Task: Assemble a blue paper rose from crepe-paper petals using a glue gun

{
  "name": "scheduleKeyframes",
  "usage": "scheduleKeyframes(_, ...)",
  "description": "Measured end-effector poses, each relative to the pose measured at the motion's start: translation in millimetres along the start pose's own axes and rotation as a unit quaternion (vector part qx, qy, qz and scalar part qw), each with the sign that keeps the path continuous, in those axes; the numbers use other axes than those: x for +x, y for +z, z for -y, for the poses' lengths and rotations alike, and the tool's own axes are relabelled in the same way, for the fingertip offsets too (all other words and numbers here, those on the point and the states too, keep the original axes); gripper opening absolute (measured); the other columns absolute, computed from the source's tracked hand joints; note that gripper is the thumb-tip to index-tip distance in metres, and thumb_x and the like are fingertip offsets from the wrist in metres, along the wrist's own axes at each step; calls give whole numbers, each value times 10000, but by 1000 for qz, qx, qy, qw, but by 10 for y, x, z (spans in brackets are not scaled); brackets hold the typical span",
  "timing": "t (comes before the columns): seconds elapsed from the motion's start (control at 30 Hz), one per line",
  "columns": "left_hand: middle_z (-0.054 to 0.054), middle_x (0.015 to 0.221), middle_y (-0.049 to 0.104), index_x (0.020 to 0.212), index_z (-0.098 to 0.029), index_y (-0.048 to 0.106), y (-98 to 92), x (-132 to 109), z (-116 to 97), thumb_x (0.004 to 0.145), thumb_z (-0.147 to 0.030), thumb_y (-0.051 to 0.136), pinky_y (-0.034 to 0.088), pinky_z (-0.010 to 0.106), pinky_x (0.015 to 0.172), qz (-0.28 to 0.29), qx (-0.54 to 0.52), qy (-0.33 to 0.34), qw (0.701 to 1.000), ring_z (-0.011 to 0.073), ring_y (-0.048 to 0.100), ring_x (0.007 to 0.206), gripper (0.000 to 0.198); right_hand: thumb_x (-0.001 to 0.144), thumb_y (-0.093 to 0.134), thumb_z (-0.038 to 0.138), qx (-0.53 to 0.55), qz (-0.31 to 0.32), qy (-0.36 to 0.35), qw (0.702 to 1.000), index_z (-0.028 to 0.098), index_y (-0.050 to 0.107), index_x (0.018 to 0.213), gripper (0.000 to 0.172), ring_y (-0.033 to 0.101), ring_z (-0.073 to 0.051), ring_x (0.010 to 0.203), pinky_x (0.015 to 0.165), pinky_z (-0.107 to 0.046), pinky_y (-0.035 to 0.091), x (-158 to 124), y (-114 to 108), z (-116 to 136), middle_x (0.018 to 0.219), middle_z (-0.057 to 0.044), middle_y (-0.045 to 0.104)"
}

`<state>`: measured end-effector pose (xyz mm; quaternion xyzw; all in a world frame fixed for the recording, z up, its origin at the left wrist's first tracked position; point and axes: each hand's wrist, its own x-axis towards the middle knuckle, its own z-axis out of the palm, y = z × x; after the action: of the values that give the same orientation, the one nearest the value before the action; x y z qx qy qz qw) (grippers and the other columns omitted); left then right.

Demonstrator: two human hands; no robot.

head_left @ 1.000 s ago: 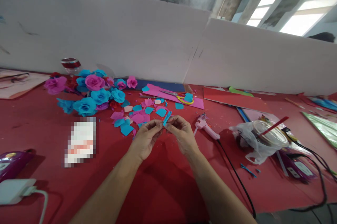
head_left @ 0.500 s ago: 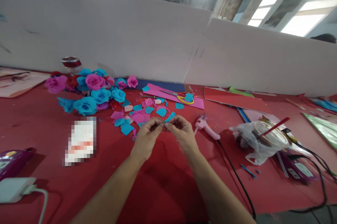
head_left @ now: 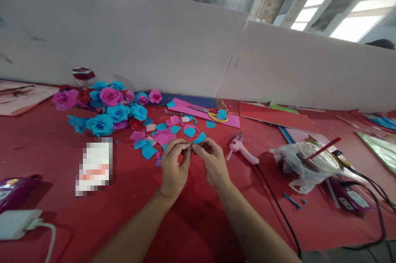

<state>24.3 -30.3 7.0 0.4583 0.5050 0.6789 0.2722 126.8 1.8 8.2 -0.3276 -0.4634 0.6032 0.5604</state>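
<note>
A blue paper petal (head_left: 199,138) is pinched in the fingers of my right hand (head_left: 213,162), its wide end tilted up to the right. My left hand (head_left: 175,164) meets it at the petal's lower tip, fingers closed; what it grips there, if anything, is hidden by the fingertips. Just beyond my hands, blue and pink paper petals (head_left: 163,137) lie scattered on the red table (head_left: 192,221). A pink glue gun (head_left: 243,150) rests to the right of my right hand, its black cord trailing toward me.
Finished paper flowers (head_left: 111,110) in blue, pink and red stand at the left back. Yellow-handled scissors (head_left: 218,116) lie on a pink paper strip (head_left: 182,106). A plastic bag with a lidded tub (head_left: 318,158) sits right. A white charger (head_left: 20,224) is at the left front.
The petal looks flatter and more opened out, where before it appeared as a narrow roll. My left hand has turned more upright and its thumb has shifted; my right hand has barely moved.
</note>
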Motion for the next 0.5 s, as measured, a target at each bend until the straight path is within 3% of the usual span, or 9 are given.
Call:
scheduleKeyframes(0.27,36,879,612,742,-235,708,18,-31,11,743,-200,671,423,242,819,0,-6,-11,1000,166,552,865,50,690,737,231,7,-7,-7,1000,211,655,775,120,554,-113,704,732,-256,450,-11,2,-4,730,27,622)
scheduleKeyframes(0.37,24,882,636,773,-219,706,57,-9,74,726,-240,695,432,246,812,-15,-107,-91,990,150,570,860,52,674,753,226,-4,-6,-4,1000,217,661,864,211,566,-111,720,722,-248,452,-3,-14,-3,757,27,628)
scheduleKeyframes(0.5,-14,800,674,742,-207,697,102,40,189,623,-238,775,446,281,830,-20,-313,-234,920,124,602,791,146,731,699,266,-35,-15,2,999,198,678,849,138,583,-128,770,754,-266,450,9,-10,-49,813,-3,662)
